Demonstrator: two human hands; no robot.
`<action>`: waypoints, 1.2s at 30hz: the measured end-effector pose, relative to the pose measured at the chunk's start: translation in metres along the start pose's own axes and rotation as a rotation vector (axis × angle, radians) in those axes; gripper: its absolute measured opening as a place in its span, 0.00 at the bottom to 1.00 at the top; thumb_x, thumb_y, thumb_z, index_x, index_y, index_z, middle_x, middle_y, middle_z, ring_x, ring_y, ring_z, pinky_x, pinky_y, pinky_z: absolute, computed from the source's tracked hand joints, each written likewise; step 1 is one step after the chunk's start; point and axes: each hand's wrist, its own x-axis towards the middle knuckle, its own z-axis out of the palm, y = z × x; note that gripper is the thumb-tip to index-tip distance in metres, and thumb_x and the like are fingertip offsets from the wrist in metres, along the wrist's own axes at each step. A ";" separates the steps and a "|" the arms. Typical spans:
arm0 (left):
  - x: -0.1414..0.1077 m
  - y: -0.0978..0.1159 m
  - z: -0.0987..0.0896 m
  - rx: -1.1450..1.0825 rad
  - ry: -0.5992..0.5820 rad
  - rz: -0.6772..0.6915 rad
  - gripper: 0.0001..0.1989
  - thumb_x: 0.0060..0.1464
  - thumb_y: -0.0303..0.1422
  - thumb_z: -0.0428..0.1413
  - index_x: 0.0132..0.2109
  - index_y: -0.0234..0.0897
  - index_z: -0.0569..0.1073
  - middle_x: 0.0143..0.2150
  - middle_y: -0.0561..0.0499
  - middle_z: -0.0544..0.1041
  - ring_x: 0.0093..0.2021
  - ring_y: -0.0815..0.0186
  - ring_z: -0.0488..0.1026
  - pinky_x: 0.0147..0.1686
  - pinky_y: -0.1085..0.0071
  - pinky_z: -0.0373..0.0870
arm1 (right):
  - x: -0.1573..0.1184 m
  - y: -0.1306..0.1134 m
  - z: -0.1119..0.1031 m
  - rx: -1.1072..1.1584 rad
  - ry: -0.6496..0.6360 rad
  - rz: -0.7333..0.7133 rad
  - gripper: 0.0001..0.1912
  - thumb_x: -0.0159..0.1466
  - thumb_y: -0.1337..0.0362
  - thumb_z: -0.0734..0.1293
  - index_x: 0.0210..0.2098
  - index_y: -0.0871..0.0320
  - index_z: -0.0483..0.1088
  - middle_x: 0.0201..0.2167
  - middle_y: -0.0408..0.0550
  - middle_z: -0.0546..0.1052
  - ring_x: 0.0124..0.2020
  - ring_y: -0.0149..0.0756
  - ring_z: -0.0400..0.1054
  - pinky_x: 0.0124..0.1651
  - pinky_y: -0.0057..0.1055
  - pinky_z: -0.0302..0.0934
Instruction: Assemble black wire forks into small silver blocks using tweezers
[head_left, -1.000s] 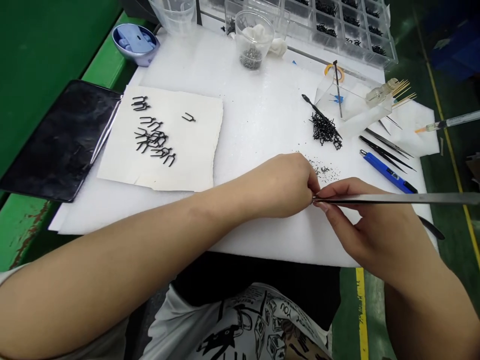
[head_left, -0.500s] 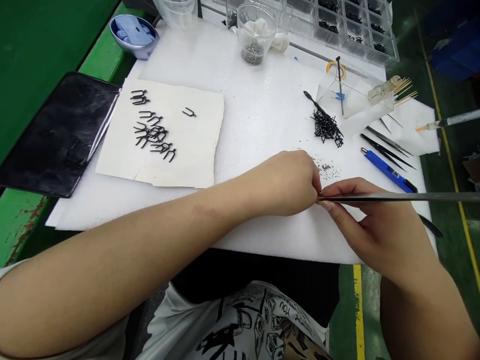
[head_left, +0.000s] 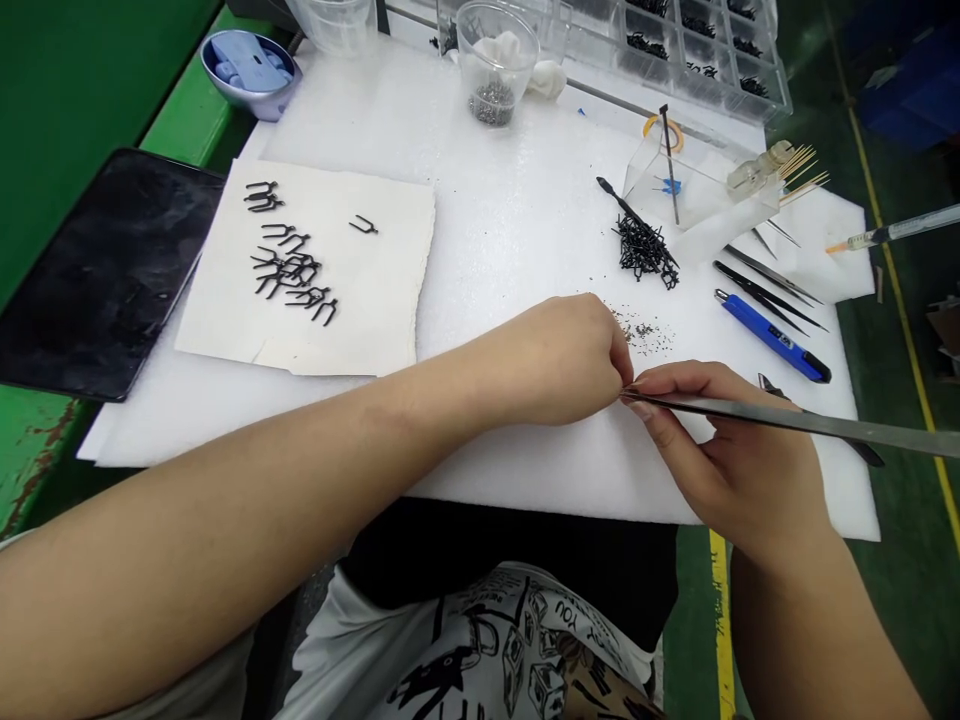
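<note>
Left hand [head_left: 564,362]: is lying curled, knuckles up; its grip is hiding from me, so I cannot tell what it is clasping; right hand [head_left: 739,455]: thumb and forefinger are pinching the near end of a long metal strip [head_left: 787,415], which is slanting off rightward above the worktop [head_left: 495,200]; whatever else is sitting between the fingertips, too small to make out; forked black pieces [head_left: 291,270]: are clustering on a white sheet [head_left: 371,325], seemingly the done share; single fork [head_left: 370,230]: is lying apart on that sheet; black heap [head_left: 643,247]: is waiting beyond the hands, seemingly the share left; dark crumbs [head_left: 641,333]: are lying scattered just beyond the fingers; blue-handled tool [head_left: 772,335]: is resting unheld, rightward.
</note>
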 end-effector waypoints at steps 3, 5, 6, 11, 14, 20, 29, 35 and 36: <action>0.001 0.000 0.000 0.005 -0.002 -0.017 0.14 0.48 0.25 0.54 0.36 0.41 0.83 0.27 0.52 0.79 0.29 0.64 0.73 0.29 0.68 0.67 | -0.002 0.001 0.002 0.026 0.035 0.017 0.08 0.62 0.69 0.70 0.42 0.54 0.72 0.38 0.45 0.80 0.39 0.37 0.76 0.39 0.30 0.70; 0.001 0.000 0.001 0.012 0.014 -0.016 0.14 0.48 0.25 0.54 0.36 0.41 0.84 0.27 0.52 0.79 0.29 0.65 0.73 0.29 0.69 0.67 | -0.005 0.001 0.003 0.040 0.057 0.036 0.08 0.62 0.69 0.70 0.41 0.54 0.72 0.38 0.45 0.80 0.40 0.37 0.76 0.39 0.30 0.70; 0.001 0.000 0.001 0.016 0.025 -0.014 0.14 0.48 0.25 0.54 0.35 0.41 0.84 0.27 0.52 0.79 0.29 0.65 0.73 0.29 0.70 0.67 | -0.006 0.002 0.003 0.050 0.068 0.046 0.08 0.62 0.69 0.70 0.41 0.54 0.73 0.38 0.44 0.80 0.40 0.37 0.76 0.40 0.30 0.70; 0.001 0.000 -0.001 0.017 0.010 -0.002 0.14 0.47 0.25 0.54 0.35 0.41 0.84 0.26 0.53 0.78 0.28 0.67 0.73 0.28 0.72 0.66 | -0.011 0.003 0.006 0.086 0.101 0.059 0.08 0.61 0.68 0.71 0.41 0.53 0.73 0.38 0.43 0.81 0.41 0.36 0.76 0.41 0.29 0.69; 0.000 0.000 -0.001 0.021 0.015 0.002 0.14 0.47 0.25 0.54 0.35 0.41 0.83 0.26 0.54 0.78 0.28 0.68 0.73 0.27 0.73 0.66 | -0.011 0.003 0.007 0.069 0.118 0.052 0.08 0.61 0.68 0.71 0.41 0.54 0.73 0.37 0.43 0.81 0.39 0.34 0.76 0.40 0.27 0.69; 0.000 -0.001 0.000 0.023 0.030 0.005 0.14 0.47 0.25 0.54 0.34 0.42 0.83 0.26 0.55 0.79 0.27 0.69 0.73 0.26 0.73 0.66 | -0.009 0.002 0.008 0.055 0.133 0.047 0.09 0.61 0.69 0.72 0.41 0.53 0.73 0.37 0.41 0.81 0.38 0.31 0.76 0.40 0.24 0.69; 0.001 -0.001 0.001 0.024 0.041 0.009 0.14 0.47 0.25 0.54 0.34 0.42 0.84 0.26 0.54 0.79 0.27 0.68 0.73 0.27 0.73 0.66 | -0.008 0.001 0.008 0.038 0.135 0.037 0.09 0.61 0.69 0.72 0.40 0.53 0.73 0.36 0.40 0.81 0.37 0.29 0.76 0.40 0.22 0.69; 0.001 -0.001 0.001 0.025 0.039 0.001 0.13 0.47 0.25 0.55 0.34 0.43 0.83 0.27 0.56 0.79 0.27 0.70 0.73 0.27 0.73 0.67 | -0.008 0.002 0.008 0.036 0.124 0.037 0.08 0.61 0.69 0.72 0.41 0.53 0.73 0.36 0.40 0.81 0.38 0.30 0.76 0.40 0.23 0.68; 0.001 -0.001 0.001 0.025 0.041 0.004 0.13 0.47 0.25 0.55 0.34 0.43 0.83 0.27 0.56 0.79 0.27 0.70 0.73 0.27 0.73 0.67 | -0.009 0.003 0.008 0.035 0.119 0.034 0.08 0.61 0.69 0.71 0.41 0.54 0.73 0.37 0.40 0.81 0.38 0.30 0.76 0.40 0.23 0.68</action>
